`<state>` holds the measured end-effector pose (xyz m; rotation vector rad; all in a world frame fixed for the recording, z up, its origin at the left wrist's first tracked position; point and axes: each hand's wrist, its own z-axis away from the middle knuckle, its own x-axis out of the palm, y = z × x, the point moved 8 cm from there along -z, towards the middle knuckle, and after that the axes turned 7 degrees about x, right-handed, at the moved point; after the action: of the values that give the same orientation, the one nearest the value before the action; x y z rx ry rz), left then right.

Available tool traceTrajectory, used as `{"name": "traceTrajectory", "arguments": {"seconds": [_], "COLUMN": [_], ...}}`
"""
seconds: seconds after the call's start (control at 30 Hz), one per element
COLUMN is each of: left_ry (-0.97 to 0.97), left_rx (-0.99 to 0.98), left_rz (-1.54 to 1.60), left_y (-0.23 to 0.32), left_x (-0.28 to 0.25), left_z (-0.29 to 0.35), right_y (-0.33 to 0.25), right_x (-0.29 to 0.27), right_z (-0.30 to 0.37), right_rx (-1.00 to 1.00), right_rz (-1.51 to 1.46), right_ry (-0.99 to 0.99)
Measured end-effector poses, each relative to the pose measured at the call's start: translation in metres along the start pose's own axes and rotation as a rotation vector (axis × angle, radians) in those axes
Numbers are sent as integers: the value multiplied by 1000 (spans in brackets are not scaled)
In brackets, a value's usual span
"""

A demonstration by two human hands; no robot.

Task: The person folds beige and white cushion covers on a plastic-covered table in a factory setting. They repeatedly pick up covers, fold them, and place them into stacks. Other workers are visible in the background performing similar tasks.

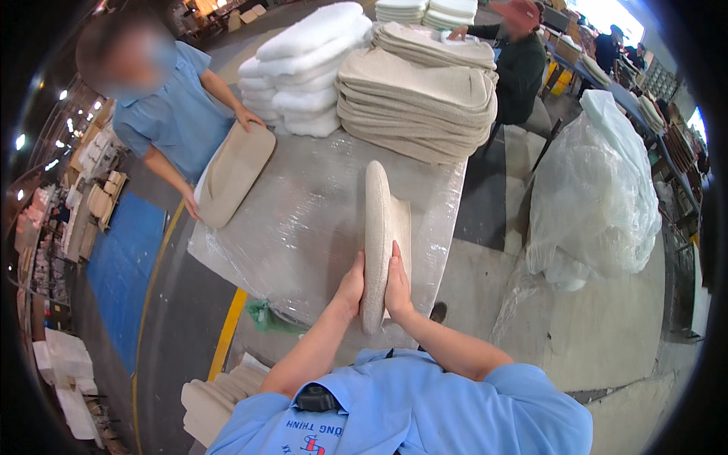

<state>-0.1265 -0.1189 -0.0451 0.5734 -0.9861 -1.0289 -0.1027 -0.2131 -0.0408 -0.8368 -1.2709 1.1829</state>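
I hold a beige fabric-covered cushion [374,227] upright on its long edge, over the near right part of the table. My left hand [351,284] is pressed along its left face, fingers pointing away from me. My right hand [398,284] lies against the other side, where a loose flap of beige fabric [404,227] stands out. The cushion is squeezed between the two hands; its underside is hidden. Across the table, at the left, a person in a blue shirt has both hands on another beige cushion [239,178], which is tilted at the table edge.
Plastic film covers the table [303,197]. At its far end stand stacked white padding sheets [303,68] and stacked beige covers [417,98], with another person behind. A big clear plastic bag [595,197] stands on the right. More beige pieces [216,402] lie at lower left.
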Motion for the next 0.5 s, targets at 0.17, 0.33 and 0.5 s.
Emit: {"name": "traceTrajectory", "arguments": {"seconds": [0.17,0.33,0.5], "left_ry": [-35,-136,22], "left_rx": [230,317,515], "left_rz": [51,-234,-747], "left_y": [28,77,75], "left_x": [-7,38,37], "left_z": [-11,-27,-35], "right_y": [10,-61,-53], "right_x": [-17,-22,-2], "right_z": [-28,-110,-112], "right_rx": [5,-45,15], "right_rz": [151,101,61], "right_ry": [-3,94,58]}}
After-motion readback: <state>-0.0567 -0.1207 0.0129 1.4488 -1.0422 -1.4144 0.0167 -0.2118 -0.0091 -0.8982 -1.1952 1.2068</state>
